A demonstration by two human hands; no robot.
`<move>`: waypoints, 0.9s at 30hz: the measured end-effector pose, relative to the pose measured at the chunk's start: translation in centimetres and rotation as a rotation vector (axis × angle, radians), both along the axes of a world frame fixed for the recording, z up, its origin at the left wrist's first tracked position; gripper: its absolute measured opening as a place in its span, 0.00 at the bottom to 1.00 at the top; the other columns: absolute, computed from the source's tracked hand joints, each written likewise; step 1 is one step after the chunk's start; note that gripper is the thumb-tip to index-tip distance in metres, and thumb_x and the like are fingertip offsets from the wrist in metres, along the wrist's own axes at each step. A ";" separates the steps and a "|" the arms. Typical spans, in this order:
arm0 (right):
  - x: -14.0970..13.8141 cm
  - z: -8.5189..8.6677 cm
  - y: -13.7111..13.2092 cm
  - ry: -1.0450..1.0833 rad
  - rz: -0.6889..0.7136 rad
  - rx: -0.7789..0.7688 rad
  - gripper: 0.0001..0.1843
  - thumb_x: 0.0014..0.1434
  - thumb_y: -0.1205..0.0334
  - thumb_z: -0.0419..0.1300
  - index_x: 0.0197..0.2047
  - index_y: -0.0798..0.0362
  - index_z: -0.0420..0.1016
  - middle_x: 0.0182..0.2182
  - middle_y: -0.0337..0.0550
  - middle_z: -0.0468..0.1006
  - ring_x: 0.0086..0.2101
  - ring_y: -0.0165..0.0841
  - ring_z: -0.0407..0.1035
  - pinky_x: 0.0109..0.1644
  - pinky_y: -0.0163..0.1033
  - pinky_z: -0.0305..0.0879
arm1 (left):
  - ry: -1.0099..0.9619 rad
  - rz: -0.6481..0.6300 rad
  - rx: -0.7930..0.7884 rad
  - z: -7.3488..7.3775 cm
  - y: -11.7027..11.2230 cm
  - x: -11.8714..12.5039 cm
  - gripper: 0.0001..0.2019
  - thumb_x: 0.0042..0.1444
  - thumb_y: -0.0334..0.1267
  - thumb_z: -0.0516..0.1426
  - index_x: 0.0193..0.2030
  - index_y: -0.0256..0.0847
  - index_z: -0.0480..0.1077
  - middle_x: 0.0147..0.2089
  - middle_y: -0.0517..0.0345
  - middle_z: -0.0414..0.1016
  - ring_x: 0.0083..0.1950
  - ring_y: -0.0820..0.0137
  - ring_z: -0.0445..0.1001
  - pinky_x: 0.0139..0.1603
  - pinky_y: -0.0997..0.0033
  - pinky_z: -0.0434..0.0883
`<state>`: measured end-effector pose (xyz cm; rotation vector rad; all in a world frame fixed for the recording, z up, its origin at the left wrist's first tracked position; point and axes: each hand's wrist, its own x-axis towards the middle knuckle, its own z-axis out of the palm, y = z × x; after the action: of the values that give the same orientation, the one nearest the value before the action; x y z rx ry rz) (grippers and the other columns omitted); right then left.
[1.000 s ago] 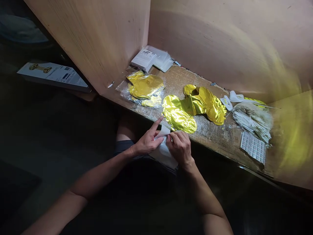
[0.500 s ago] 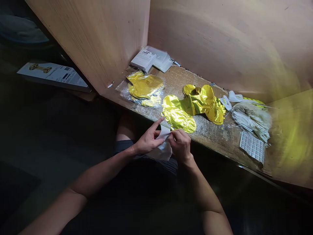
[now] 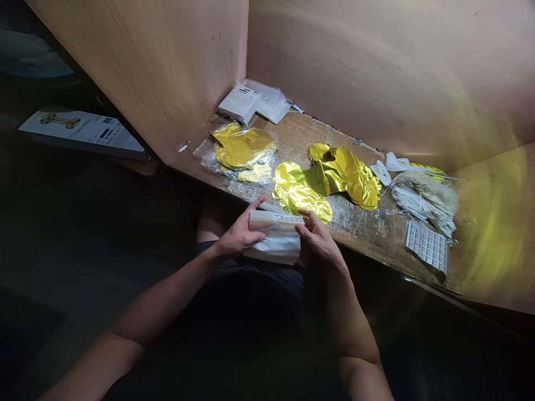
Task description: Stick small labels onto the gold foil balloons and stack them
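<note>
Between my two hands is a white packet (image 3: 275, 248), flat and pale, with small print along its upper edge; what lies inside cannot be made out. My left hand (image 3: 239, 235) grips its left side, thumb on the front. The right side is pinched by my right hand (image 3: 320, 236), thumb in front and fingers behind. Just beyond the hands, shiny gold foil balloons (image 3: 303, 189) lie flat in a loose pile on the worn bench (image 3: 292, 139). To their left, more gold foil balloons (image 3: 244, 147) rest in clear plastic.
White printed cards (image 3: 240, 103) and clear sleeves (image 3: 271, 104) are stacked in the back left corner. At right lie a bundle of white sticks (image 3: 424, 203), a white ribbon (image 3: 397, 162) and a sticker sheet (image 3: 426, 247). Wooden panels (image 3: 376, 72) enclose the bench. A printed box (image 3: 83, 133) stands far left.
The packet has gone from bunched and hanging to spread out flat between the hands, its print now showing. My right hand has opened its fist and moved slightly right.
</note>
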<state>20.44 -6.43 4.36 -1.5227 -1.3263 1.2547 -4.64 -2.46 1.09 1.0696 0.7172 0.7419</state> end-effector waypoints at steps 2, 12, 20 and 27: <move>-0.4 -0.7 -0.5 0.219 -0.013 -0.093 0.33 0.62 0.44 0.68 0.64 0.44 0.62 0.40 0.41 0.84 0.33 0.37 0.79 0.37 0.43 0.77 | 0.114 0.031 0.143 -0.1 -0.3 -0.3 0.54 0.57 0.34 0.65 0.84 0.46 0.38 0.66 0.45 0.75 0.59 0.59 0.79 0.56 0.65 0.78; -1.7 -2.5 -2.0 -0.463 -0.238 0.560 0.17 0.65 0.55 0.67 0.55 0.46 0.73 0.43 0.47 0.81 0.41 0.42 0.77 0.47 0.50 0.76 | 0.318 0.221 0.451 1.5 -1.0 0.4 0.52 0.60 0.41 0.66 0.84 0.45 0.41 0.80 0.43 0.57 0.76 0.52 0.64 0.68 0.61 0.74; -3.1 -1.1 -1.4 -0.899 0.268 0.833 0.09 0.69 0.68 0.59 0.47 0.49 0.79 0.39 0.46 0.81 0.40 0.39 0.75 0.49 0.47 0.71 | 0.418 0.060 0.495 2.3 -1.8 0.9 0.51 0.62 0.33 0.61 0.84 0.41 0.34 0.28 0.68 0.71 0.24 0.75 0.69 0.31 0.78 0.68; -1.9 -0.3 0.8 -0.443 0.098 0.440 0.10 0.67 0.59 0.59 0.33 0.50 0.77 0.30 0.41 0.78 0.31 0.33 0.72 0.38 0.40 0.70 | 0.460 -0.032 0.564 2.6 -0.4 0.7 0.51 0.61 0.32 0.59 0.84 0.38 0.34 0.30 0.65 0.76 0.29 0.72 0.74 0.35 0.76 0.70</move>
<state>18.55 -5.63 4.05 -1.4678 -1.8367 0.6282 -3.92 -2.81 3.65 1.7988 0.9009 0.6924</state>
